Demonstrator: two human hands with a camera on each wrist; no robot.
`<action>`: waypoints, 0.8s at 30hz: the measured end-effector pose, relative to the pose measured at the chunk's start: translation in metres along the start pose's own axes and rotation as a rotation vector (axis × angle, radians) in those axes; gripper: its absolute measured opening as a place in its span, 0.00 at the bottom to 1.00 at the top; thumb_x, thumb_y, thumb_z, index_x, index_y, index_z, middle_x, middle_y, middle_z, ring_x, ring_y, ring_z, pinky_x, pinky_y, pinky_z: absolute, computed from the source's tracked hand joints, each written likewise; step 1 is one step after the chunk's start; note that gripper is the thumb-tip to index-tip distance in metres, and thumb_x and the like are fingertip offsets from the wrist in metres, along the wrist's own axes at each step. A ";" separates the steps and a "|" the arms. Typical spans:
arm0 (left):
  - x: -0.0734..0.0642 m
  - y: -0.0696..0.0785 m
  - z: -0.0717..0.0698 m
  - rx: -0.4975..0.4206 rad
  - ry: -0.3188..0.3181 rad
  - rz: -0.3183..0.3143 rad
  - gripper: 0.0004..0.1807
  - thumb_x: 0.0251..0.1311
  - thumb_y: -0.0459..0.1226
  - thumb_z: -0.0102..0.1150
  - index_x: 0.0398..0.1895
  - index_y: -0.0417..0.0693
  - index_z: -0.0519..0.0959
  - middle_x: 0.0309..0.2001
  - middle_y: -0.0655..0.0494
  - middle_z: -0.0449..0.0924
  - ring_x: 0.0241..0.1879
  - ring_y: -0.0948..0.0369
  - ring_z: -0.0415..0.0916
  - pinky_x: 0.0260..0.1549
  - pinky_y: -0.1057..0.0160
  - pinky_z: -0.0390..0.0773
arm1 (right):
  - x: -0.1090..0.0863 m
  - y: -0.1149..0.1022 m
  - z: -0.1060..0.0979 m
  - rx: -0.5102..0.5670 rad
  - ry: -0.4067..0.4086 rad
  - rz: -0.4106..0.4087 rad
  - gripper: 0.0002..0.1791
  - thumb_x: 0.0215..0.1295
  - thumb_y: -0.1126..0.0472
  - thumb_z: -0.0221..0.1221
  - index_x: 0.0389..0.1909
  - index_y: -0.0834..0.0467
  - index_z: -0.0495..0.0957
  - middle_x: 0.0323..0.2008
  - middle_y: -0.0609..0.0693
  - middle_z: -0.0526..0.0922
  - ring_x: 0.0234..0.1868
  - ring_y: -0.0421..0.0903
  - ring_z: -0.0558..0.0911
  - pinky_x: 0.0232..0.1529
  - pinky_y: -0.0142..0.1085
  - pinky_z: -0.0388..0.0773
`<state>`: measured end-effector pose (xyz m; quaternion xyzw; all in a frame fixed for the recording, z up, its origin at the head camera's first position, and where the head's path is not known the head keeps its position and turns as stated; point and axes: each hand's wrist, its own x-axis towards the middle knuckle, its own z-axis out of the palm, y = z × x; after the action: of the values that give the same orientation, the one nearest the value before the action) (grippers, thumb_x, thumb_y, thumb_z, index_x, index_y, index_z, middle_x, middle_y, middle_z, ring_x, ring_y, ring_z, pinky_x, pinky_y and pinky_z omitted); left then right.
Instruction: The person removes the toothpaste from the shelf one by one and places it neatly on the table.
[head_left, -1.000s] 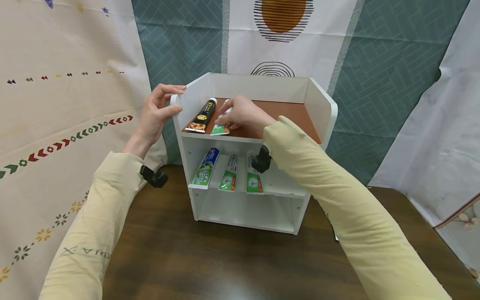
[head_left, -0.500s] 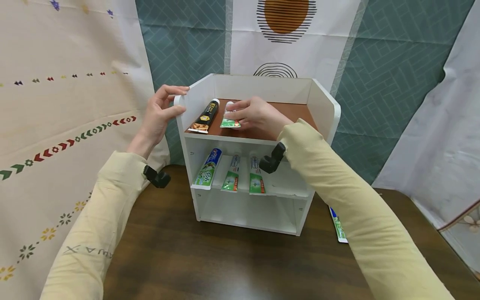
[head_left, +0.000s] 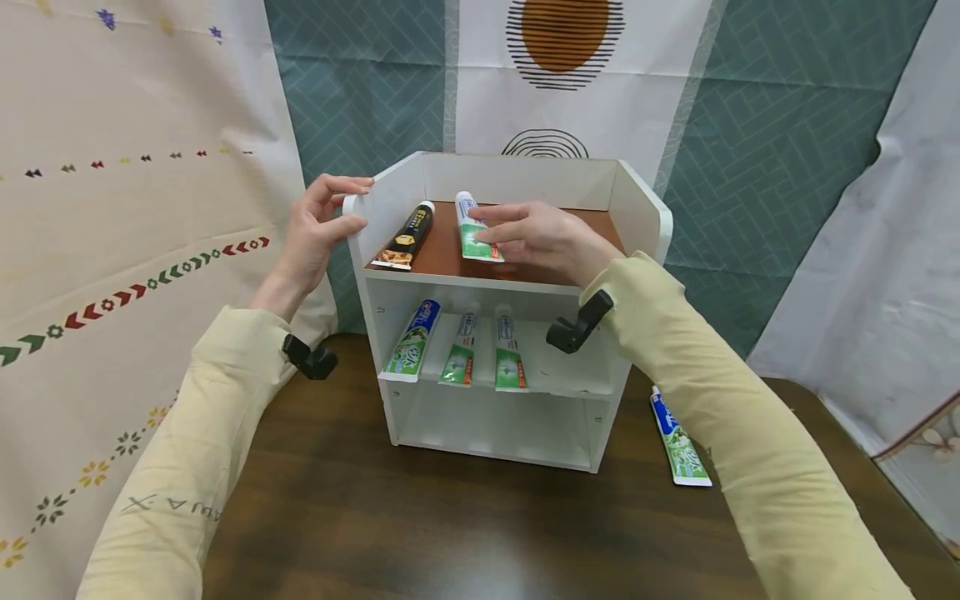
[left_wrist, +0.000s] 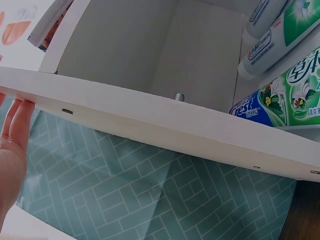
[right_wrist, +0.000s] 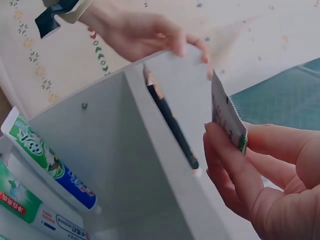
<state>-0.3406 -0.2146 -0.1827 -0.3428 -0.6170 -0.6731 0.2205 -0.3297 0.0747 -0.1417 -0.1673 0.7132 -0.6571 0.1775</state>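
My left hand (head_left: 306, 237) grips the upper left side panel of a white shelf unit (head_left: 517, 177), fingers on top and thumb in front. My right hand (head_left: 547, 237) pinches a white and green toothpaste tube (head_left: 468, 227) over the brown top shelf; the right wrist view shows the tube's flat end (right_wrist: 227, 117) between thumb and fingers. To its left lies a black toothpaste tube (head_left: 407, 239), its crimped end at the front edge. On the middle shelf are a blue and green tube (head_left: 412, 343) and two white and green tubes (head_left: 460, 350), side by side.
Another blue and green tube (head_left: 679, 442) lies on the dark wooden table (head_left: 450, 525), right of the unit and close to my right sleeve. Patterned cloths (head_left: 360, 100) hang behind and at both sides. A white bottom shelf (head_left: 491, 421) sits under the tubes.
My right hand has lifted the white and green tube and carried it rightward, away from the black tube. The tube on the table has come out from behind the sleeve. My left hand stays put.
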 end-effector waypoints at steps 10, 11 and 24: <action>0.000 0.001 0.000 -0.003 0.001 -0.007 0.14 0.49 0.22 0.55 0.39 0.42 0.77 0.53 0.44 0.68 0.53 0.50 0.62 0.43 0.57 0.71 | -0.024 -0.018 -0.012 0.057 -0.027 -0.028 0.26 0.60 0.73 0.53 0.61 0.59 0.66 0.58 0.55 0.63 0.49 0.50 0.69 0.44 0.35 0.73; -0.001 0.001 0.000 -0.001 0.001 -0.008 0.14 0.50 0.22 0.55 0.39 0.42 0.77 0.53 0.44 0.68 0.53 0.50 0.62 0.43 0.57 0.71 | -0.026 -0.020 -0.013 0.059 -0.024 -0.025 0.26 0.60 0.74 0.53 0.61 0.59 0.66 0.58 0.55 0.63 0.49 0.50 0.70 0.43 0.35 0.73; 0.000 0.000 0.002 -0.009 0.006 -0.003 0.14 0.50 0.21 0.54 0.40 0.42 0.76 0.53 0.44 0.68 0.52 0.50 0.62 0.41 0.59 0.71 | -0.056 -0.041 -0.031 0.078 -0.006 -0.051 0.29 0.58 0.75 0.55 0.62 0.61 0.65 0.56 0.59 0.63 0.41 0.50 0.75 0.38 0.34 0.75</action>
<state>-0.3404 -0.2127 -0.1833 -0.3409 -0.6138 -0.6772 0.2200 -0.2945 0.1254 -0.0965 -0.1804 0.6820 -0.6882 0.1694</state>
